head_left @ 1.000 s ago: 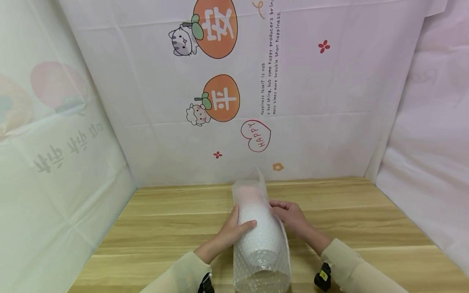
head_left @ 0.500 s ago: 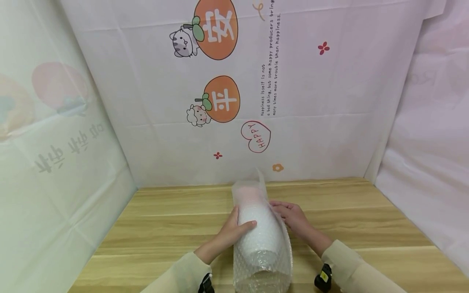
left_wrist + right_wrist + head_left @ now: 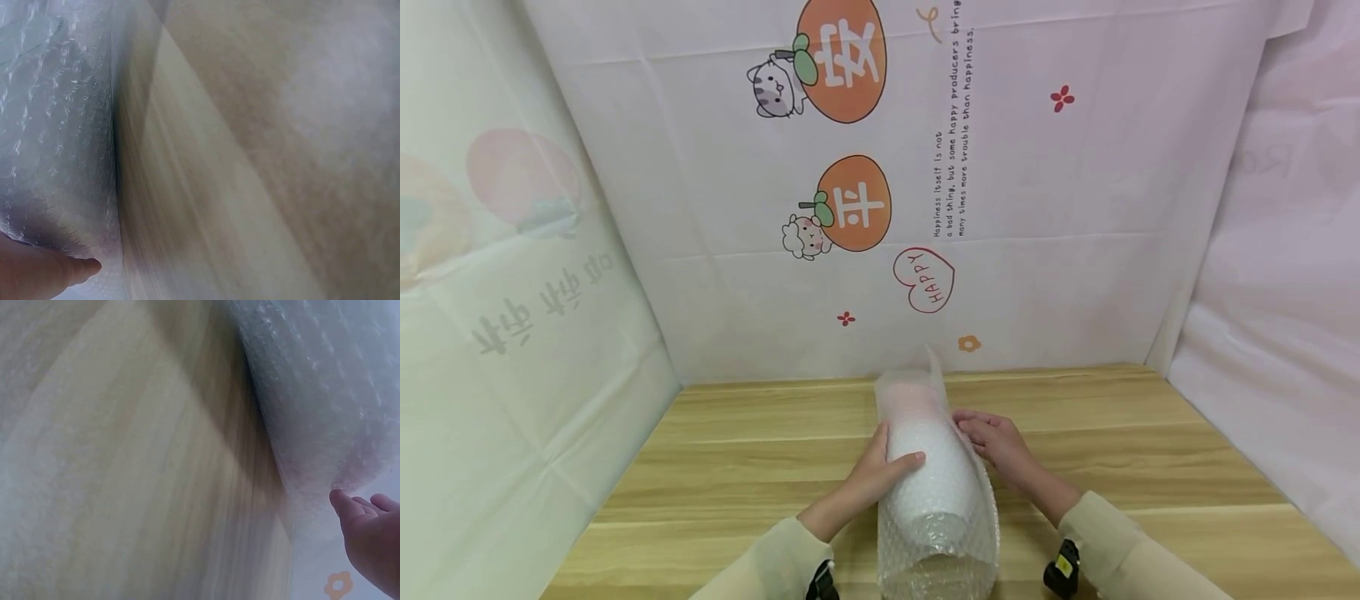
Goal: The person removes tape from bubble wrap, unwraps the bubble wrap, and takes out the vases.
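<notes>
A white bottle-shaped object, pinkish toward its far end, lies inside bubble wrap at the middle of the table. My left hand grips its left side, thumb on top; the left wrist view shows part of this hand against the bubble wrap. On the other side, the bubble wrap's right edge is at the fingertips of my right hand. In the right wrist view my right hand touches the bubble wrap with its fingertips; whether it pinches the sheet is unclear.
A wood-grain table lies under everything. Behind it hangs a white printed cloth, with more white cloth at the left and right sides. One flap of wrap stands up at the far end.
The right edge of the bubble wrap has bulged slightly outward to the right. My right fingers have shifted a little along it; my left hand has stayed in place.
</notes>
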Motion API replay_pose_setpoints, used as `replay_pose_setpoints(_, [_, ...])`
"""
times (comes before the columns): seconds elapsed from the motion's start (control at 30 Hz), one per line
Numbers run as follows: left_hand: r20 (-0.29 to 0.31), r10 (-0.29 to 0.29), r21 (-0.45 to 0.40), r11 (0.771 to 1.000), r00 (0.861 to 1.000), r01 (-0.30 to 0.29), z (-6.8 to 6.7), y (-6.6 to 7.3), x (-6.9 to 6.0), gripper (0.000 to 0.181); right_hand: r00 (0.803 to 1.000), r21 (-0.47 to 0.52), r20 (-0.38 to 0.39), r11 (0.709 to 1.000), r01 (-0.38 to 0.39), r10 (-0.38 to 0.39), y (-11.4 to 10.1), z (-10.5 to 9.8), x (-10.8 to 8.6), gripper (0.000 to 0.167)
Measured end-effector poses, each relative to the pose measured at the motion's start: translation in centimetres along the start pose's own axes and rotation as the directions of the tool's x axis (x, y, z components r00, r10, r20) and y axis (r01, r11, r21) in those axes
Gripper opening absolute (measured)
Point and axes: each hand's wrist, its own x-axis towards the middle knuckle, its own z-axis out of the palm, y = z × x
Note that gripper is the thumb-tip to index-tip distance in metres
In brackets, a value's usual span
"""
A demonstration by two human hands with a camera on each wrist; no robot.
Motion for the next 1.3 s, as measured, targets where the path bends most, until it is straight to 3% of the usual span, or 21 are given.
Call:
replay_pose_setpoints(0.23, [0.006,0.002,0.004,1.0,1.0,-0.002,-0.1,0.1,-0.1,0.1,1.0,-0.007,0.006,1.0,0.019,-0.019,-0.9,0.1,0.4,0.046])
replay_pose_setpoints(0.53, [0.002,-0.005,-0.001,1.0,1.0,0.005,-0.1,-0.4,0.2,0.102,1.0,0.001,0.011,1.0,0.019,-0.019,-1.0,-0.4,2.6,0.052])
replay_pose_setpoints(0.9, [0.017,-0.016,-0.006,1.0,1.0,0.016,-0.2,-0.4,0.1,0.101,0.999,-0.061,0.046,0.998,0.006,-0.003,-0.1,-0.7,4.4,0.055])
replay_pose_setpoints(1.3, [0.015,-0.007,-0.009,1.0,1.0,0.007,-0.1,-0.5,0.3,0.101,0.999,-0.155,0.041,0.988,-0.015,0.022,-0.4,0.3,5.0,0.053])
